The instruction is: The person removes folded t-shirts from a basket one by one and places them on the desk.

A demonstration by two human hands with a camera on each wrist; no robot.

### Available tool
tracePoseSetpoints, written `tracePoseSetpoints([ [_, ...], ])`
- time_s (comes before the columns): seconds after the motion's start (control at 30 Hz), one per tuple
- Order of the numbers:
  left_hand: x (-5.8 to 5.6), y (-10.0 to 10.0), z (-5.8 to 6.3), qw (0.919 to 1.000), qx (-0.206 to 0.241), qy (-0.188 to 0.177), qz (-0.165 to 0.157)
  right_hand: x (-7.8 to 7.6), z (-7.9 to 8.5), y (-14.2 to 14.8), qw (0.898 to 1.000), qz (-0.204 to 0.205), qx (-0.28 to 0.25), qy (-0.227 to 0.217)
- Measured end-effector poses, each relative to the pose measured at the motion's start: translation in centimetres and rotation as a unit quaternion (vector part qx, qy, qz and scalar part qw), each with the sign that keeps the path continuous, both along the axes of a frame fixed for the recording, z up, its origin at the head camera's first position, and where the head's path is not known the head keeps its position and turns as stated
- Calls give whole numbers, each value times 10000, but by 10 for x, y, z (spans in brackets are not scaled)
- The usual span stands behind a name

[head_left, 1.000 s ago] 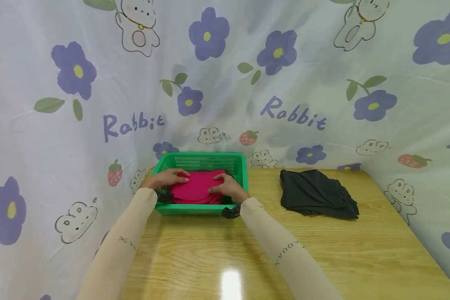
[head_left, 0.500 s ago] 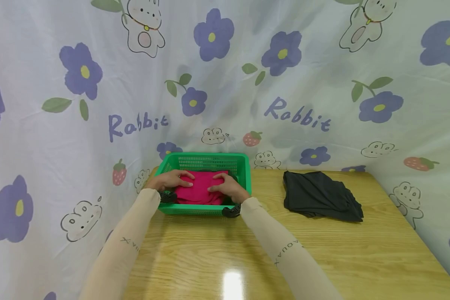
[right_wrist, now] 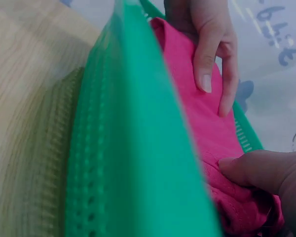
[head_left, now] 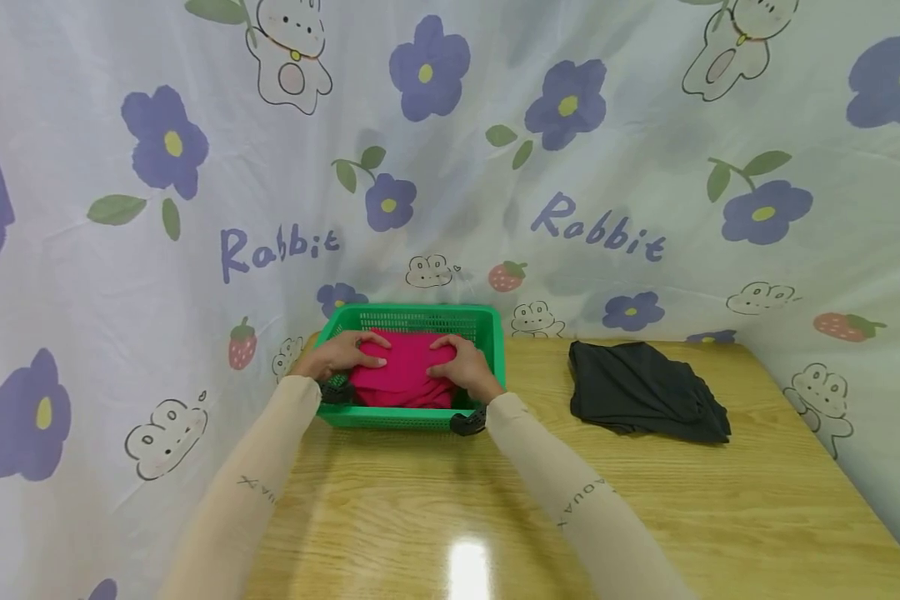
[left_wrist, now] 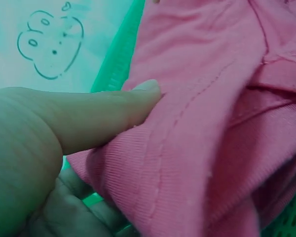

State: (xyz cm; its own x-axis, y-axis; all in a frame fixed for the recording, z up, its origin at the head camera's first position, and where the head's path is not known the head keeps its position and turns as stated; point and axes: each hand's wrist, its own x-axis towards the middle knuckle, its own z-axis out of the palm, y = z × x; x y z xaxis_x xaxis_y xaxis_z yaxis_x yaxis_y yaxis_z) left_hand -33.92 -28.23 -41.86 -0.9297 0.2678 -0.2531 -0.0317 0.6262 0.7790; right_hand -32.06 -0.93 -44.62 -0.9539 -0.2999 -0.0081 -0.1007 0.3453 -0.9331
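Observation:
A bright pink folded garment (head_left: 405, 362) with stitched seams lies inside the green plastic basket (head_left: 412, 417) at the table's far left. My left hand (head_left: 342, 353) grips its left side; the left wrist view shows the thumb (left_wrist: 108, 111) on top of the cloth (left_wrist: 187, 113) and the fingers beneath. On the opposite side, my right hand (head_left: 467, 367) holds the garment's right edge, thumb over the cloth. The right wrist view shows both hands at the garment, though the right fingers are mostly hidden below the cloth.
A folded black garment (head_left: 645, 392) lies on the wooden table (head_left: 390, 500) right of the basket. A patterned curtain (head_left: 465, 167) hangs behind and along both sides. The basket's walls stand around the pink cloth.
The pink garment's far edge has risen a little toward the back of the basket. My right hand has shifted slightly right. The head view has turned slightly left.

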Motion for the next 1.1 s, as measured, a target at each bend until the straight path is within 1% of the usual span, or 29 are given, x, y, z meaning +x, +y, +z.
tracePoseSetpoints([
  [0.1, 0, 2, 5, 9998, 159, 83, 51, -3, 6, 5, 9999, 24, 2, 105],
  [0.17, 2, 4, 11, 9996, 258, 112, 91, -4, 11, 9, 9998, 73, -18, 172],
  [0.27, 6, 7, 19, 9993, 339, 167, 80, -5, 20, 15, 9994, 179, -16, 308],
  [0.33, 7, 9, 22, 9991, 365, 188, 89, -5, 23, 18, 9991, 255, -51, 349],
  [0.47, 10, 12, 23, 9990, 368, 237, 56, -5, 27, 26, 9987, 345, -194, 332],
  [0.57, 13, 15, 24, 9987, 408, 291, 17, -4, 28, 31, 9985, 324, -177, 412],
  [0.7, 16, 18, 26, 9978, 585, 314, -5, -3, 31, 39, 9981, 336, -132, 504],
  [0.9, 22, 23, 29, 9959, 877, 207, -36, 2, 38, 51, 9974, 513, -339, 363],
  [1.1, 27, 32, 33, 9950, 906, 365, -215, 7, 43, 64, 9979, 491, -351, 217],
])
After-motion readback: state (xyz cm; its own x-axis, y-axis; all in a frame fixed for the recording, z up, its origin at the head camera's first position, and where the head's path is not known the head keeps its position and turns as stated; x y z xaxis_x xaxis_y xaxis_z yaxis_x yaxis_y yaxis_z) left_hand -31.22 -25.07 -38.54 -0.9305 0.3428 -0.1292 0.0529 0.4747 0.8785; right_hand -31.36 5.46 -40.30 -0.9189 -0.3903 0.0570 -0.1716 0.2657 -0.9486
